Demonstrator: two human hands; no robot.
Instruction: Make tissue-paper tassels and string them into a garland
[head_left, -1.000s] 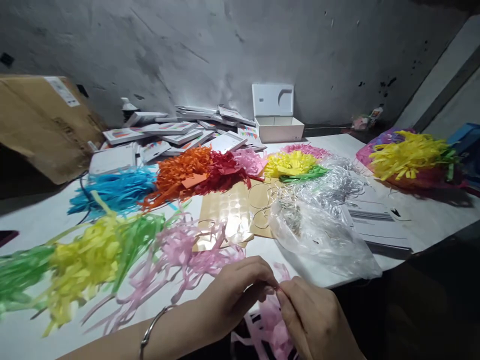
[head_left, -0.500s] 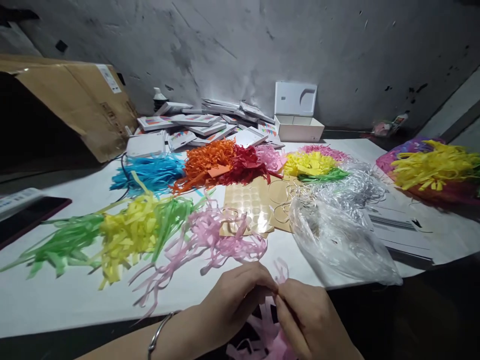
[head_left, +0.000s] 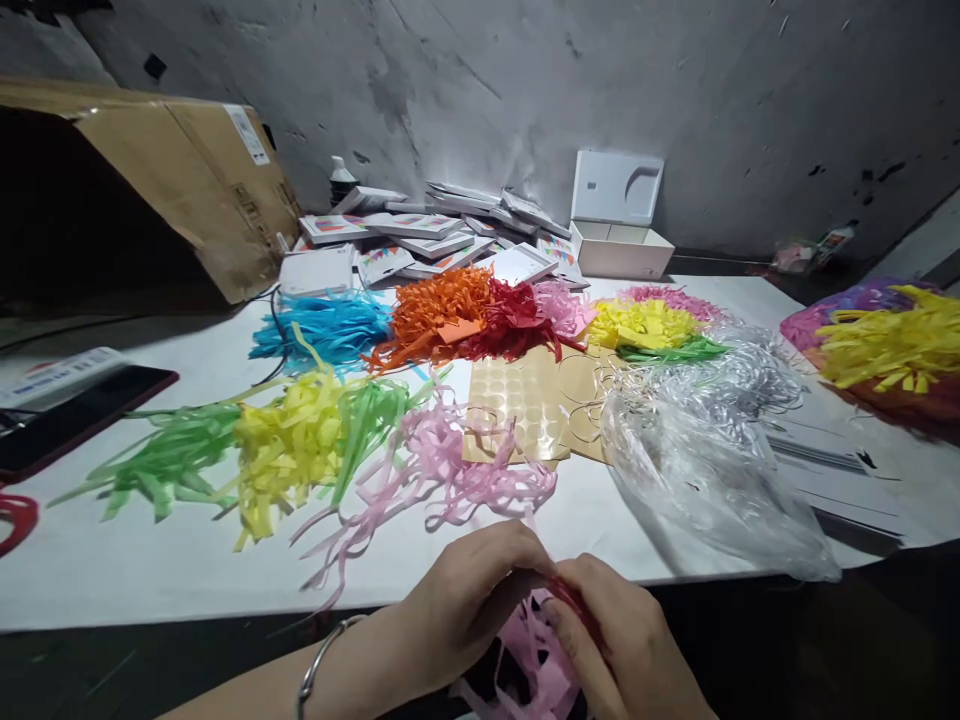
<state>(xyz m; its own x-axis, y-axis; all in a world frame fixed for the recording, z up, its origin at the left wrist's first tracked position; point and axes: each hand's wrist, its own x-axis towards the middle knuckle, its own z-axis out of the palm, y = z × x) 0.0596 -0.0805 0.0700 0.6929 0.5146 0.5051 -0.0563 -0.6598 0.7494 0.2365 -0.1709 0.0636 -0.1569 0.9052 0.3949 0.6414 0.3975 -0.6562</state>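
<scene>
My left hand, with a metal bangle at its wrist, is closed at the near edge of the table. Its fingertips meet those of my right hand, which is closed too. Both pinch a pink tissue paper tassel, whose strips hang below the fingers. Something red shows between the fingers of my right hand; its kind is unclear. Just beyond the hands lie more pink paper strips. Left of these are green and yellow tassels.
Blue, orange and red tassels lie behind brown sheets of round clear stickers. A clear plastic bag sits right, near silver cord. Flat boxes, a carton and a phone surround them.
The view has shifted, so the table contents appear farther right. Between my fingers a red thing now shows. The pink strip end above the hands has mostly dropped from sight.
</scene>
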